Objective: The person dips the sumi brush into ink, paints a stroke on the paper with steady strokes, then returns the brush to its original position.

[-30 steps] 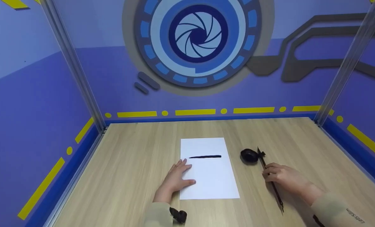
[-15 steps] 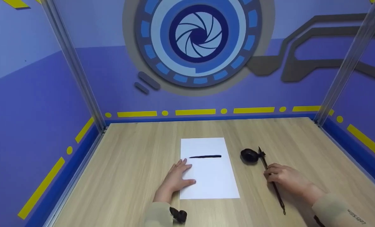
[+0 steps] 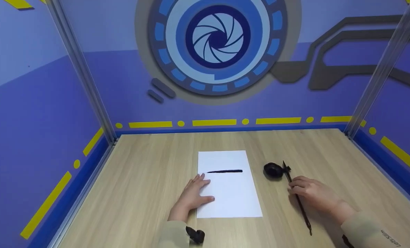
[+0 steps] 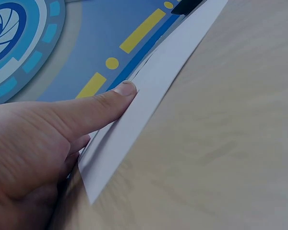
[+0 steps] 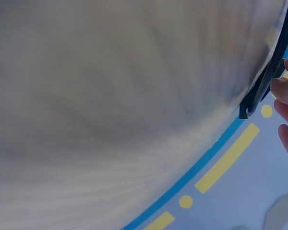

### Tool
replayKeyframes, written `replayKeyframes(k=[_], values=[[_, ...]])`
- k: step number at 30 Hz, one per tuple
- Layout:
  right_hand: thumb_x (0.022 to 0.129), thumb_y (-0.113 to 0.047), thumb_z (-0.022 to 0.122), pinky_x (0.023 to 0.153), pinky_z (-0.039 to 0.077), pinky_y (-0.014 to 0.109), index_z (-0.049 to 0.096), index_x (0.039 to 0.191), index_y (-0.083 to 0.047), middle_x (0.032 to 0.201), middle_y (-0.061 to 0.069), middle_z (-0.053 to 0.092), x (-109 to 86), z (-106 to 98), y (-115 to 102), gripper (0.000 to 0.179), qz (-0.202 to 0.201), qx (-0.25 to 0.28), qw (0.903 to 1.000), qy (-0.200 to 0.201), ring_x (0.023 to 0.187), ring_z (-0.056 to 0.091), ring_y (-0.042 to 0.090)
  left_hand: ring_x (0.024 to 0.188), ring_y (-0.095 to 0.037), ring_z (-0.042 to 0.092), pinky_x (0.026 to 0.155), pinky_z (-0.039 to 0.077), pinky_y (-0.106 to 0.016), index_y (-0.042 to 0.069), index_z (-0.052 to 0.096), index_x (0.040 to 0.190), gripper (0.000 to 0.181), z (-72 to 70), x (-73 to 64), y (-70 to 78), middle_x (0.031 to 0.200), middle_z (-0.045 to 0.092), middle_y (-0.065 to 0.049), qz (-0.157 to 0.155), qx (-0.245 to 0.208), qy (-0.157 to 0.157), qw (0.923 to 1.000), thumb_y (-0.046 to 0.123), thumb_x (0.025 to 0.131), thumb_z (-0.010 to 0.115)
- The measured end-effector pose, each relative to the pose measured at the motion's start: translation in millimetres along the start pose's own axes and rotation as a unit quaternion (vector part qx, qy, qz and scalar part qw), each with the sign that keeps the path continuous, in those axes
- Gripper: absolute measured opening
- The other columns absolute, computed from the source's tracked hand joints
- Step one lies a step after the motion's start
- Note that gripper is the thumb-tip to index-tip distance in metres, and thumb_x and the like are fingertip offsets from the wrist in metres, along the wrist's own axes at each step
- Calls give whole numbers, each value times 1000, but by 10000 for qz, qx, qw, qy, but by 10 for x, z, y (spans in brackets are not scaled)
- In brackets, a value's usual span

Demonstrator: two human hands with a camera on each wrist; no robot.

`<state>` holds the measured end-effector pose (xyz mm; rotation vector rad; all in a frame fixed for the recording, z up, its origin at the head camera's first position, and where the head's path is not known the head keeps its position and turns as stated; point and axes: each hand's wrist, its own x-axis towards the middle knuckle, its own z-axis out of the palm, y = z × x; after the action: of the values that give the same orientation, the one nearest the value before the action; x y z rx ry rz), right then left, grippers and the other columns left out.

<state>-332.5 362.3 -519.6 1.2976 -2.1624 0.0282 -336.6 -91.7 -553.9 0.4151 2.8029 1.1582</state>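
Observation:
A sheet of white paper lies on the wooden table, with one black horizontal stroke across its upper half, tapering at the left. My left hand rests on the sheet's left edge with thumb and fingers spread; in the left wrist view the thumb lies flat along the paper. To the right, my right hand pinches a dark writing brush by its handle. The brush's pointed tip lies on a small rest beside a round black ink dish. The right wrist view shows fingertips at the brush.
The wooden table is enclosed by blue-purple panels with yellow dashes and metal corner posts. A black wrist device sits at the left sleeve. The ink dish stands just past the paper's right edge.
The brush and right hand have shifted very slightly to the right, the tip staying beside the ink dish. The left hand and paper have not moved.

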Motion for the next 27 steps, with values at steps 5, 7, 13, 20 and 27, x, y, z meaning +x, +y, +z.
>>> replayKeyframes(k=[5, 7, 13, 20, 27], values=[[69, 10, 82, 79, 62, 40, 77, 97, -12, 107, 4, 76, 133, -21, -62, 35, 675, 181, 9974, 180, 101, 72, 25, 160, -35, 20, 133, 14, -57, 8, 55, 147, 69, 3, 3, 0, 169, 32, -12, -55, -54, 7, 10000, 30, 88, 82], [71, 5, 86, 81, 62, 40, 78, 97, -13, 109, 3, 77, 210, -17, -99, 32, 978, 274, 9945, 263, 103, 72, 24, 161, -35, 20, 133, 14, -57, 8, 55, 148, 69, 4, 6, -1, 169, 32, -12, -88, -107, 13, 9999, 30, 88, 82], [71, 2, 89, 92, 60, 31, 78, 95, -13, 109, 4, 78, 415, 84, -162, 30, 1193, 481, 9891, 724, 105, 73, 27, 160, -36, 20, 133, 14, -58, 7, 54, 148, 69, -3, 7, 5, 169, 32, -13, -62, -209, 24, 9998, 30, 88, 81], [69, 7, 87, 103, 52, 18, 78, 92, -11, 107, 6, 78, 578, 152, -190, 30, 1120, 644, 9853, 1118, 104, 72, 30, 159, -39, 21, 132, 14, -60, 5, 54, 148, 69, -10, 15, -2, 167, 34, -15, -64, -583, 119, 9982, 27, 89, 81], [68, 11, 85, 104, 52, 15, 78, 94, -8, 107, 7, 77, 663, 85, -136, 33, 1131, 764, 9824, 1273, 103, 72, 31, 158, -45, 20, 130, 18, -64, 10, 54, 149, 68, 0, -2, 15, 167, 34, -15, -427, -1010, 318, 9935, 25, 89, 81]])
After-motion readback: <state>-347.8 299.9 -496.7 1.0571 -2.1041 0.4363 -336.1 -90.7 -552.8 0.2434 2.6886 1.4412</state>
